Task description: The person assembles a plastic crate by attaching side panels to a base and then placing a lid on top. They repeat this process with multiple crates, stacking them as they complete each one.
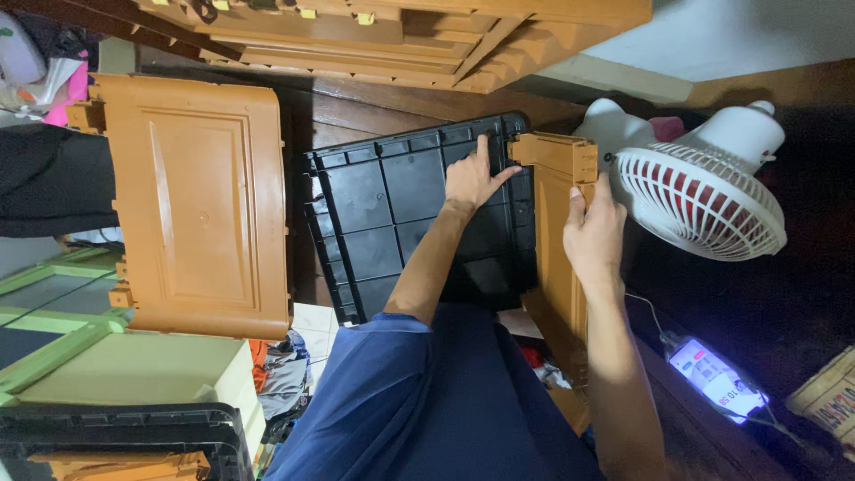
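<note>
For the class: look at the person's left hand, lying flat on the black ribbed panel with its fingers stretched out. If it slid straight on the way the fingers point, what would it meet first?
The left hand would likely meet the raised rim of the black ribbed panel first; depth is unclear.

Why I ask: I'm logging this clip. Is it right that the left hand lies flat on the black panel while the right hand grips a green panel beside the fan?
Not quite. The head view shows the right hand gripping an orange panel, not a green one. The rest holds: the left hand lies flat on the black panel, and the fan is beside the orange panel.
</note>
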